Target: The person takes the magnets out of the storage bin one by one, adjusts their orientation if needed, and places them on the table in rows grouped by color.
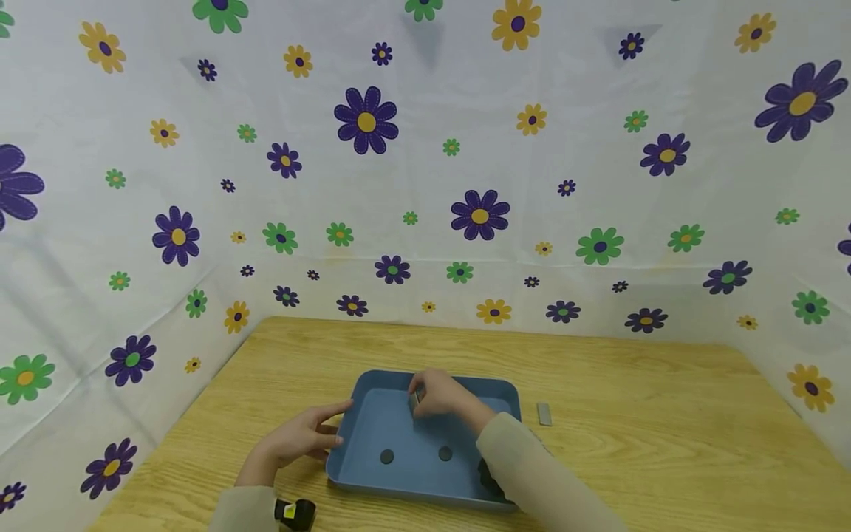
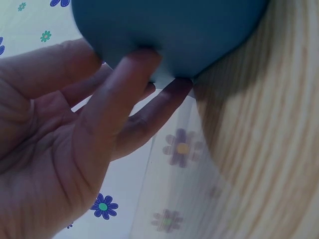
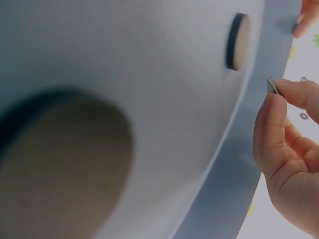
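A shallow blue tray (image 1: 425, 493) lies on the wooden table. My right hand (image 1: 439, 395) is over its far side, pinching a small, thin grey piece (image 3: 271, 85) between thumb and fingers. In the head view the fingers partly cover this flat piece (image 1: 417, 397). My left hand (image 1: 299, 436) is at the tray's left end, its fingertips touching the outside of the wall (image 2: 164, 35). Two dark round discs (image 1: 387, 457) lie apart on the tray floor, and the right wrist view shows a disc (image 3: 239, 42) with a dark edge and a paler face.
A flat grey rectangular piece (image 1: 544, 414) lies on the wooden table (image 1: 638, 443), just right of the tray. White cloth (image 1: 425, 177) printed with flowers hangs behind the table and along both sides.
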A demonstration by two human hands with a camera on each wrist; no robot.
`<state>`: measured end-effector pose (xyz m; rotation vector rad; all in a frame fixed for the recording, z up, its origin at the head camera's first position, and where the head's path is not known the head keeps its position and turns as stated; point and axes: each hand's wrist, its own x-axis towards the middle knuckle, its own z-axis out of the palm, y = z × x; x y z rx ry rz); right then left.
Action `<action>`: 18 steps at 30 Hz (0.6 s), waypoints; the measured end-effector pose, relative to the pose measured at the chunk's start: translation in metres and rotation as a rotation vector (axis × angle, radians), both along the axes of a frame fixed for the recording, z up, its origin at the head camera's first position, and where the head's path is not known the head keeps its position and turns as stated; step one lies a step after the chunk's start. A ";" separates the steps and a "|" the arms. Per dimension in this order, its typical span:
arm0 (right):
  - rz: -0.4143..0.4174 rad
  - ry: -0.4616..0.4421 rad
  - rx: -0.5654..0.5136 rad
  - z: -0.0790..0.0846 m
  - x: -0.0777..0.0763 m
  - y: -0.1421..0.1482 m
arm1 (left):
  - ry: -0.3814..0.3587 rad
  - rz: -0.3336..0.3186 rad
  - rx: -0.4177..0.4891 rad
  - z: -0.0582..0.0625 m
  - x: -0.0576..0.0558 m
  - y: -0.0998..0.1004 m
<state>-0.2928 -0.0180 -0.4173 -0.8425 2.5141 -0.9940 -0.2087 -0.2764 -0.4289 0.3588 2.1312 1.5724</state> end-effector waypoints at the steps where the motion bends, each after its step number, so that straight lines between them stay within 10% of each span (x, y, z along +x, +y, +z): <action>1: -0.002 -0.005 -0.018 0.001 0.000 0.001 | -0.001 -0.001 0.000 0.000 0.000 0.000; 18: -0.019 0.007 -0.167 0.037 0.006 0.020 | 0.008 0.014 -0.021 0.003 0.002 0.000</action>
